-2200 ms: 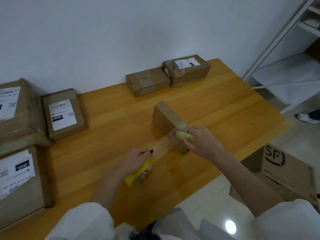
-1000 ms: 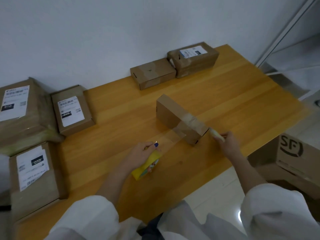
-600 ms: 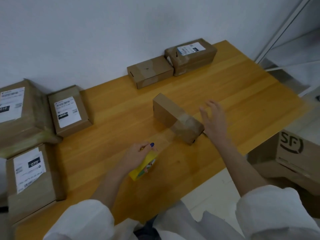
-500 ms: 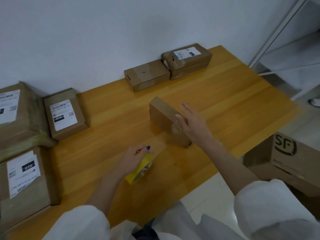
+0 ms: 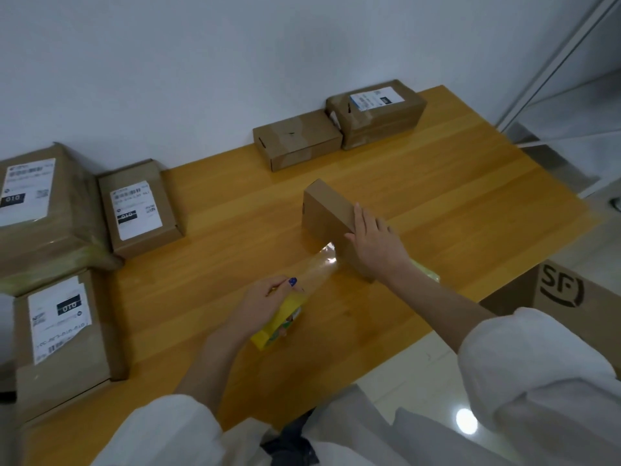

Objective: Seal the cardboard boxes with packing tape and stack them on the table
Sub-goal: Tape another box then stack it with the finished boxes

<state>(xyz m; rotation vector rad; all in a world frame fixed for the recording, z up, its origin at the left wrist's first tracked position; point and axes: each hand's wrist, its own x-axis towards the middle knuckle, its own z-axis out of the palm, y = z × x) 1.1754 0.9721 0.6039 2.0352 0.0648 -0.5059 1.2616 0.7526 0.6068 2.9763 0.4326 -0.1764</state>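
A small plain cardboard box (image 5: pixel 327 210) lies in the middle of the wooden table (image 5: pixel 453 196). My right hand (image 5: pixel 378 243) lies flat on its near end, fingers straight, pressing the top. My left hand (image 5: pixel 265 302) grips a yellow tape roll (image 5: pixel 279 326) on the table in front of the box. A clear strip of tape (image 5: pixel 319 267) stretches from the roll up to the box's near end. A yellowish object (image 5: pixel 426 272) lies on the table just right of my right wrist, partly hidden.
Two small boxes (image 5: pixel 299 139) (image 5: pixel 376 112) stand against the back wall. At the left are labelled boxes: a small one (image 5: pixel 137 206), a large one (image 5: pixel 37 210), another near the front (image 5: pixel 60 334). An open carton (image 5: pixel 568 297) sits on the floor at right.
My right hand put down the yellowish object it held beside the box, then came back over the box and now presses flat on its near end. The left hand kept holding the roll.
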